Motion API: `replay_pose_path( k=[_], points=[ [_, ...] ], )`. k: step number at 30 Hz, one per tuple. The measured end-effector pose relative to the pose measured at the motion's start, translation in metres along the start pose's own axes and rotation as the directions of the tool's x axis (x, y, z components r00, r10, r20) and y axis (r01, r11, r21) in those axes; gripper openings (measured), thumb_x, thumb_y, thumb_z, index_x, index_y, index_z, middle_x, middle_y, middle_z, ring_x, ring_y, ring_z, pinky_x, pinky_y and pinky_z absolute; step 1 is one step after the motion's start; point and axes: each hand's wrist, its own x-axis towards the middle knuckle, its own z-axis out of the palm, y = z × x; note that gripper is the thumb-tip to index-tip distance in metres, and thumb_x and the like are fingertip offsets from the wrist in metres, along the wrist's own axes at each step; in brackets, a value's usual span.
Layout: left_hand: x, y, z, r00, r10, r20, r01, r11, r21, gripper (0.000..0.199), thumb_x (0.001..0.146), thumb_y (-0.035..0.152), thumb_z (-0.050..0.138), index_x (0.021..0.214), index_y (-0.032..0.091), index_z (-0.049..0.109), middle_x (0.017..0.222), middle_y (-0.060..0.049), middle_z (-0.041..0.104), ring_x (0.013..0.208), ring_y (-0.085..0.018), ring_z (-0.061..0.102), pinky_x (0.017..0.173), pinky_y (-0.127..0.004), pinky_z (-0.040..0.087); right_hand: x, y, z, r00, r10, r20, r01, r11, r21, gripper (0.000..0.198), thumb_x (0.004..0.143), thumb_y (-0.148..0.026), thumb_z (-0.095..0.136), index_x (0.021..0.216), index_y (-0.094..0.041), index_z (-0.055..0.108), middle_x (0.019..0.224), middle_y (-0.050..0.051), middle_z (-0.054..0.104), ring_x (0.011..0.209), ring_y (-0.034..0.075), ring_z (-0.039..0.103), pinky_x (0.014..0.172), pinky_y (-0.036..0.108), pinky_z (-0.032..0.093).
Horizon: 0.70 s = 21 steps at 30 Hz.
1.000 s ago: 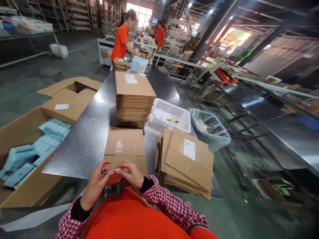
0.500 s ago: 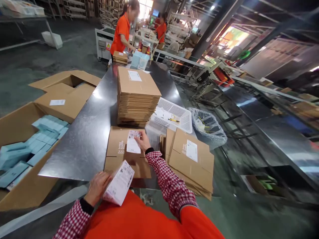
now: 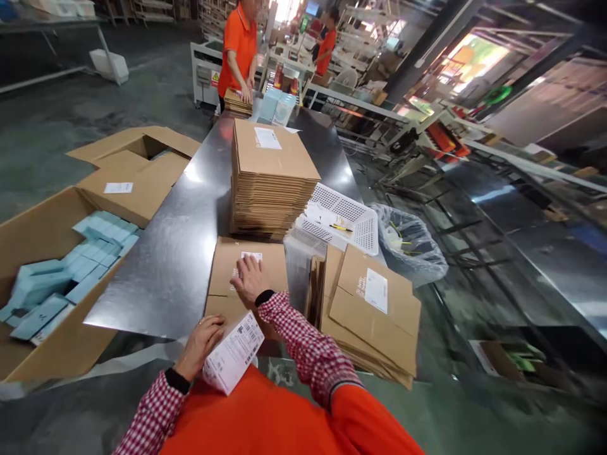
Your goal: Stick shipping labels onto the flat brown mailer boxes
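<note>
A flattened cardboard box lies on the metal table in front of me. My right hand rests on it, fingers spread over a white label that is mostly hidden beneath the palm. Close to my body, my left hand grips the edge of a stack of printed labels. The stack is tilted, with barcodes and small print on its upper face. Its lower end rests against my orange shirt.
A tall pile of flattened boxes stands behind. To the right are labelled flat boxes, a white perforated basket and a lined bin. An open carton with light-blue boxes sits left. A co-worker stands at the far end.
My right hand has gone from pinching the label's edge to lying flat over it. The left hand keeps the label stack. The co-worker's hand has moved onto a far pile of cardboard.
</note>
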Motion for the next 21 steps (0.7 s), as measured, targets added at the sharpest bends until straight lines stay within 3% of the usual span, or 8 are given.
replay_pose_path(
  k=[2,4,6,8,11,16,19,21],
  points=[
    [-0.001,0.000,-0.001,1.000,-0.008,0.006,0.008,1.000,-0.002,0.030,0.091,0.037,0.045,0.093,0.023,0.071,0.110,-0.007,0.068,0.111,-0.024,0.058,0.098,-0.044,0.047,0.001,0.007,0.004,1.000,0.021,0.018,-0.021,1.000,0.021,0.057,0.090,-0.046,0.044,0.140,-0.019,0.036,0.150,0.012,0.030,0.140,0.028,0.018,0.112,0.050,0.008],
    [-0.003,0.000,-0.003,1.000,-0.025,-0.004,0.025,1.000,0.003,0.030,0.090,0.037,0.044,0.091,0.023,0.071,0.112,-0.007,0.067,0.113,-0.024,0.056,0.100,-0.045,0.045,0.001,0.029,-0.001,0.967,0.254,-0.023,-0.252,0.966,0.052,0.055,0.092,-0.042,0.041,0.140,-0.016,0.036,0.150,0.014,0.029,0.139,0.030,0.018,0.111,0.054,0.008],
    [-0.005,-0.001,-0.004,0.997,-0.058,-0.043,0.059,0.998,0.015,0.033,0.090,0.039,0.043,0.087,0.021,0.071,0.122,-0.010,0.062,0.121,-0.028,0.050,0.104,-0.051,0.039,-0.006,0.054,-0.010,0.853,0.518,-0.067,-0.509,0.853,0.118,0.055,0.091,-0.037,0.041,0.138,-0.008,0.037,0.147,0.023,0.030,0.137,0.036,0.022,0.108,0.059,0.013],
    [-0.010,-0.001,-0.005,0.990,-0.111,-0.091,0.113,0.994,0.014,0.039,0.090,0.041,0.040,0.083,0.018,0.071,0.135,-0.013,0.051,0.131,-0.033,0.039,0.107,-0.058,0.031,-0.022,0.070,-0.016,0.759,0.647,-0.069,-0.627,0.756,0.186,0.052,0.089,-0.032,0.040,0.131,-0.001,0.043,0.137,0.030,0.039,0.130,0.038,0.034,0.103,0.059,0.023],
    [-0.018,0.002,-0.002,0.974,-0.194,-0.118,0.193,0.981,-0.019,0.043,0.090,0.045,0.036,0.087,0.019,0.070,0.146,-0.011,0.039,0.138,-0.033,0.027,0.109,-0.057,0.027,-0.051,0.064,-0.012,0.776,0.631,-0.030,-0.608,0.759,0.233,0.043,0.084,-0.024,0.043,0.119,-0.001,0.052,0.120,0.028,0.054,0.116,0.034,0.050,0.099,0.048,0.035],
    [-0.029,0.025,0.001,0.932,-0.293,-0.213,0.274,0.955,-0.117,0.049,0.088,0.055,0.038,0.085,0.016,0.068,0.151,-0.010,0.031,0.139,-0.031,0.028,0.113,-0.048,0.025,-0.074,0.043,-0.028,0.834,0.550,-0.045,-0.504,0.792,0.345,0.053,0.076,-0.025,0.052,0.126,-0.006,0.048,0.121,0.021,0.056,0.113,0.030,0.053,0.098,0.042,0.039],
    [-0.033,0.047,0.000,0.927,-0.295,-0.232,0.254,0.948,-0.190,0.048,0.088,0.055,0.039,0.095,0.018,0.067,0.141,-0.012,0.047,0.131,-0.028,0.042,0.109,-0.046,0.034,-0.096,0.082,-0.076,0.852,0.492,-0.181,-0.340,0.781,0.523,0.054,0.077,-0.028,0.049,0.128,-0.011,0.048,0.120,0.015,0.060,0.109,0.026,0.056,0.095,0.039,0.043],
    [-0.034,0.063,-0.001,0.929,-0.303,-0.213,0.256,0.941,-0.222,0.046,0.088,0.054,0.040,0.102,0.018,0.066,0.126,-0.011,0.060,0.120,-0.027,0.053,0.102,-0.042,0.042,-0.125,0.132,-0.120,0.783,0.525,-0.332,-0.304,0.790,0.532,0.052,0.077,-0.033,0.049,0.126,-0.013,0.050,0.121,0.014,0.059,0.109,0.025,0.057,0.094,0.040,0.044]
  ],
)
